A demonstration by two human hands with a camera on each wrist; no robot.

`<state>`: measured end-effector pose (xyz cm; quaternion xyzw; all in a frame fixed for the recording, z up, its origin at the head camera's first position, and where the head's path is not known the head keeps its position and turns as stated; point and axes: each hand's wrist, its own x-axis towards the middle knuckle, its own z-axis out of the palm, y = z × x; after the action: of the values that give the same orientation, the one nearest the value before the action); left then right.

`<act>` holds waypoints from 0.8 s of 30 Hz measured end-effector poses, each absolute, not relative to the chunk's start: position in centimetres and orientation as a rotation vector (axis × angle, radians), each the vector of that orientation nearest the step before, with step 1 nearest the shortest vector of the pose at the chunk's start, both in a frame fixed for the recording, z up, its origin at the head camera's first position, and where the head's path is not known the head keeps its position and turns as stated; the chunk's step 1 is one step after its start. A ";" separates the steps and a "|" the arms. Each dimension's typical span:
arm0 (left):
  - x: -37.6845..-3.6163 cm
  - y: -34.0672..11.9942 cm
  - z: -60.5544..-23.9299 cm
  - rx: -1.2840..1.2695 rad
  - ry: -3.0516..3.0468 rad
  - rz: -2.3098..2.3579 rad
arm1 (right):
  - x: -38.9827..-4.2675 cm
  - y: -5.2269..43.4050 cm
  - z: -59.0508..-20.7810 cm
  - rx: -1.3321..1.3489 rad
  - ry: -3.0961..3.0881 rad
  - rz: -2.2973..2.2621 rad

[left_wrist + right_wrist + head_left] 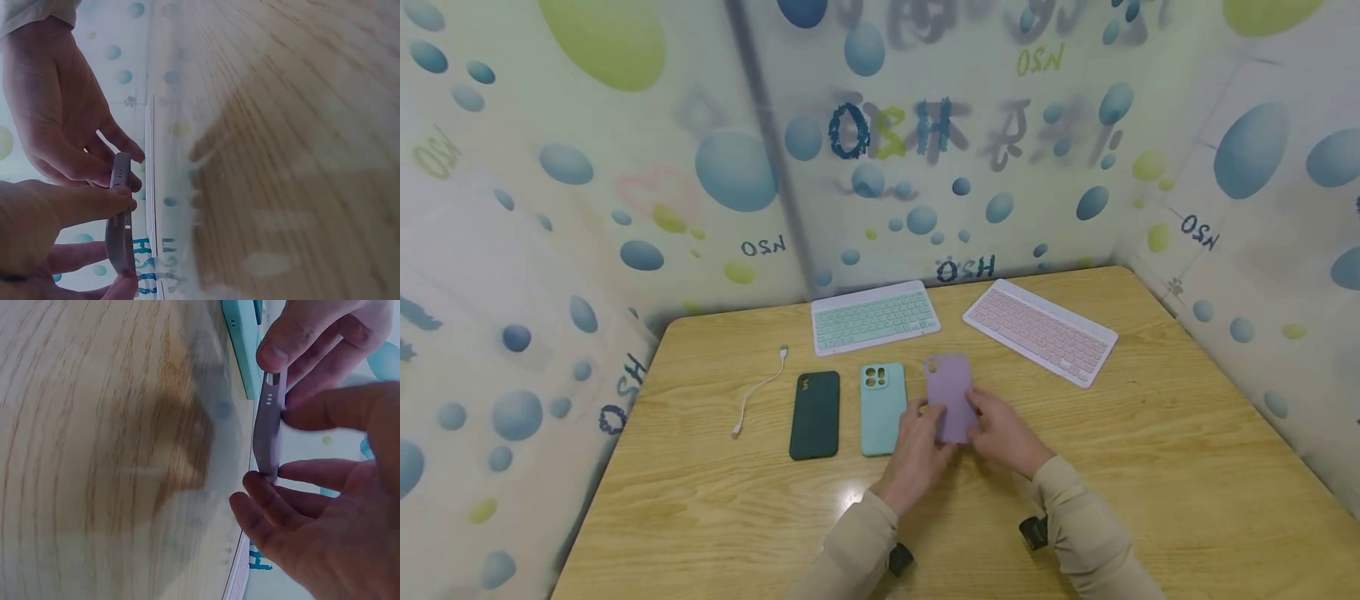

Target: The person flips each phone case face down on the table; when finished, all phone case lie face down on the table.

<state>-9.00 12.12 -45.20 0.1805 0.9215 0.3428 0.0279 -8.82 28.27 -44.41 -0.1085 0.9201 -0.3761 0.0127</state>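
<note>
- I see both hands holding the purple case (950, 398) just above the table (1150, 467), right of the teal case (882, 408).
- My left hand (917, 450) pinches the case's near left edge; the left wrist view shows thumb and fingers clamped on its thin rim (120, 212).
- My right hand (1003, 433) grips the right edge, fingers curled round the rim (270, 431).
- Handling, as I judge it: light, thin and soft, likely silicone, so it should flex rather than crack; the matte skin should not slip. I would take it by the 2 long edges, clear of the camera cutout at the far end.
- Also present: a dark green case (815, 414), a white cable (758, 392) at far left, and 2 keyboards, green (874, 317) and pink (1040, 331), at the far side.
</note>
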 end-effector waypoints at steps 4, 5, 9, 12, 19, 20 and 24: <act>-9.1 12.0 -45.3 0.585 2.867 1.010 | -8.8 28.4 -44.4 -0.420 2.856 -1.093; -9.1 12.0 -45.3 0.592 2.874 0.996 | -8.8 28.5 -44.4 -0.438 2.862 -1.066; -9.3 12.1 -45.5 0.587 2.877 0.961 | -8.9 28.6 -44.8 -0.457 2.876 -1.002; -9.4 12.2 -45.7 0.581 2.885 0.951 | -9.1 28.6 -45.0 -0.438 2.880 -0.965; -9.6 12.6 -45.9 0.550 2.855 0.941 | -9.4 28.7 -45.2 -0.402 2.888 -0.898; -9.7 12.6 -45.9 0.548 2.852 0.934 | -9.4 28.7 -45.2 -0.392 2.881 -0.896; -9.9 12.7 -45.9 0.544 2.838 0.909 | -9.6 28.8 -45.2 -0.367 2.863 -0.876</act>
<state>-9.89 12.73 -45.90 0.1794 0.9354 0.2996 0.0562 -9.59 28.78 -45.21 -0.1214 0.9473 -0.2899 0.0624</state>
